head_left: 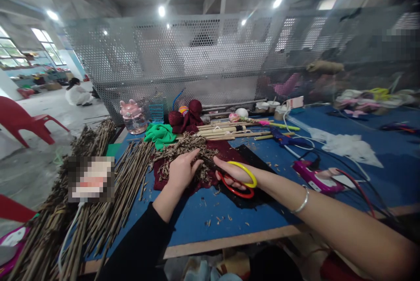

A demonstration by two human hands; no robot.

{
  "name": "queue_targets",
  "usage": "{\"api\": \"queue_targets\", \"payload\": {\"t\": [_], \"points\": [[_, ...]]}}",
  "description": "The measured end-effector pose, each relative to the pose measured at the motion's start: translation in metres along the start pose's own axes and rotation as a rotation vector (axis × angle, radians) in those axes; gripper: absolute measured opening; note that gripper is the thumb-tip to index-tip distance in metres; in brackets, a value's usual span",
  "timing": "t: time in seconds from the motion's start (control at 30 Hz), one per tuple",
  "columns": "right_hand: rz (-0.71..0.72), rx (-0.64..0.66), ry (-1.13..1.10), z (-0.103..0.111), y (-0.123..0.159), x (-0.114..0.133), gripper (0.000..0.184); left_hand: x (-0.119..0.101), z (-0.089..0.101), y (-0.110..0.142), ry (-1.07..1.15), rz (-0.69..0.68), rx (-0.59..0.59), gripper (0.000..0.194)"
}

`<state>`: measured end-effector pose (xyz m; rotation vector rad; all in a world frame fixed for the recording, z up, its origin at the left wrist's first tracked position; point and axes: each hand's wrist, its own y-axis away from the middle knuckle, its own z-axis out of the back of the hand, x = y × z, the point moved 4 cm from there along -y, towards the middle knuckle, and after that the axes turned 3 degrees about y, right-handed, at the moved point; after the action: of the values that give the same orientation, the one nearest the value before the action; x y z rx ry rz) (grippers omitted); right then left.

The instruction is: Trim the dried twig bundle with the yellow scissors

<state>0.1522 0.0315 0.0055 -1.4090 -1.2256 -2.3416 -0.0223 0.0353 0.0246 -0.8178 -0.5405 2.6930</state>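
Observation:
My left hand [182, 168] rests with fingers curled on a heap of dry brown twig cuttings [183, 150] lying on a dark red cloth [226, 152]. Beside it, my right hand [234, 171] grips scissors [241, 180] with a yellow and a red handle loop; their blades point left into the cuttings. A silver bangle [303, 202] is on my right wrist. Whether the left fingers pinch a twig is hidden.
Long bundles of dry stalks [98, 193] lie across the blue table [262, 220] at left. Farther back are bamboo sticks [229, 132], a green cloth [160, 134], maroon yarn balls [187, 117], a pink bottle [133, 117], a pink glue gun [315, 178] with cables. Perforated screen behind.

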Motion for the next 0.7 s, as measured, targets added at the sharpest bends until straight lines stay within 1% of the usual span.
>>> {"api": "queue_targets", "payload": {"t": [0.1, 0.2, 0.33, 0.53, 0.7], "points": [[-0.02, 0.034, -0.069, 0.0, 0.0, 0.001, 0.068, -0.002, -0.001, 0.0, -0.055, -0.044, 0.018, 0.038], [-0.039, 0.066, -0.139, -0.002, 0.003, 0.004, 0.066, 0.002, -0.005, 0.0, -0.053, -0.024, 0.029, 0.032], [-0.062, 0.098, -0.186, -0.004, 0.007, 0.005, 0.066, 0.007, -0.007, -0.001, 0.006, 0.012, -0.009, 0.028], [-0.036, 0.005, -0.066, -0.004, 0.008, 0.002, 0.067, 0.012, -0.01, -0.002, 0.102, 0.083, -0.06, 0.02], [-0.051, -0.029, -0.087, -0.002, 0.013, 0.002, 0.069, 0.02, -0.008, -0.003, 0.191, 0.222, -0.09, 0.018]]}}
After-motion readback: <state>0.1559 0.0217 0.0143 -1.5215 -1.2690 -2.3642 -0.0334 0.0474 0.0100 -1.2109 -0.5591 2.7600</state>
